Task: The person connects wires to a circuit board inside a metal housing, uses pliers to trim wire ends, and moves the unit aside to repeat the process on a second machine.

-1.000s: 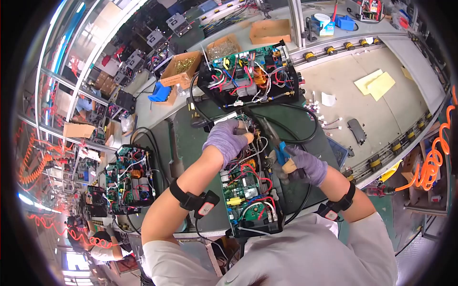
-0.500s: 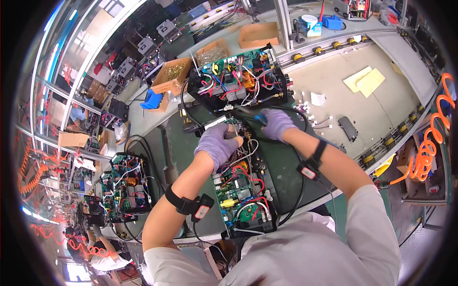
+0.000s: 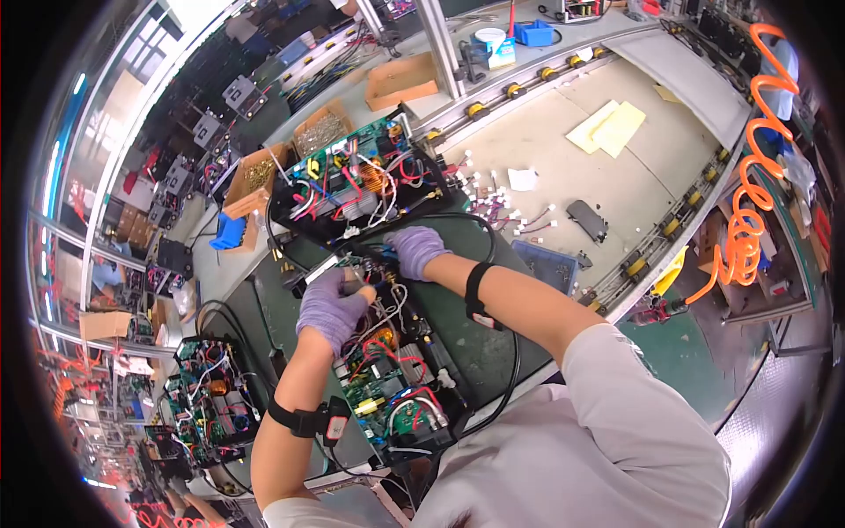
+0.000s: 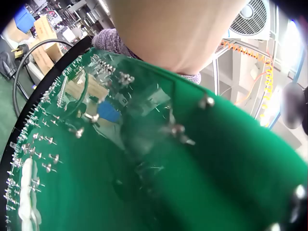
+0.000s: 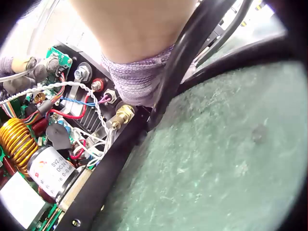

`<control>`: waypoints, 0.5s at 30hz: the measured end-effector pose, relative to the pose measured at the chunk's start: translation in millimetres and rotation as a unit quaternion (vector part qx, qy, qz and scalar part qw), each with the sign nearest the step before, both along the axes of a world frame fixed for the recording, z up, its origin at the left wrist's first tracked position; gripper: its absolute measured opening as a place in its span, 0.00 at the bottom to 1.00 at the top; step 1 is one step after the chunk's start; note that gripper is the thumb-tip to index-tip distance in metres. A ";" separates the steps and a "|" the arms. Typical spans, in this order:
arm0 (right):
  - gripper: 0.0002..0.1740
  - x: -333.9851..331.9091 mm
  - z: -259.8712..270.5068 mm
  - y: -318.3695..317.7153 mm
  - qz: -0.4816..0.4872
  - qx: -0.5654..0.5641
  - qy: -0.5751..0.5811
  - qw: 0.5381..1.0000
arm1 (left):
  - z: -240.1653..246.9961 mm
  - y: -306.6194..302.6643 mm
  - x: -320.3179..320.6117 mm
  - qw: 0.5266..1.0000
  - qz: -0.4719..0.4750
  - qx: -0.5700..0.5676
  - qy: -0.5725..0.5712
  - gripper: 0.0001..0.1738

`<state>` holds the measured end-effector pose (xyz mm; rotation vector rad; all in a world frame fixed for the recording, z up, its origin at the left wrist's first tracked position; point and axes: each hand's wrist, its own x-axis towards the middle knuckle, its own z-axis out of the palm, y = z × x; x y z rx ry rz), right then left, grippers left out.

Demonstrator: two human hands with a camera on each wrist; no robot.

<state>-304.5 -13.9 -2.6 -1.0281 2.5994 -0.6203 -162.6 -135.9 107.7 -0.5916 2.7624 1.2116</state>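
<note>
An opened electronic unit (image 3: 400, 374) with green boards, coils and wires lies before me. My gloved left hand (image 3: 330, 312) reaches over its left side, fingers bent among wires near the far end panel. In the right wrist view its fingertips (image 5: 52, 63) are right at a small green circuit board (image 5: 65, 57); I cannot tell whether they pinch it. Outside that panel, my gloved right hand (image 3: 418, 251) grips a blue-handled tool (image 3: 385, 252), whose working end is hidden. Brass fittings (image 5: 126, 113) and a bolt (image 5: 83, 73) show inside the panel. A green board's pin side (image 4: 96, 168) fills the left wrist view.
A second opened unit (image 3: 361, 180) stands just beyond, and a third (image 3: 211, 396) at the left. A thick black cable (image 3: 515, 361) loops around the right side. Boxes of small parts (image 3: 255, 176), a blue bin (image 3: 546, 264), loose connectors (image 3: 502, 211) and yellow paper (image 3: 616, 128) lie around.
My right hand has moved with the blue-handled tool from the unit's right side up to its far end panel. The left hand stays at the far end. The head view has turned right.
</note>
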 end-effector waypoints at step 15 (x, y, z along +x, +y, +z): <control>0.23 0.5 -5.2 -7.1 0.023 -0.021 0.000 1.000 | 4.6 0.5 0.5 0.999 0.009 -0.027 -0.046 0.15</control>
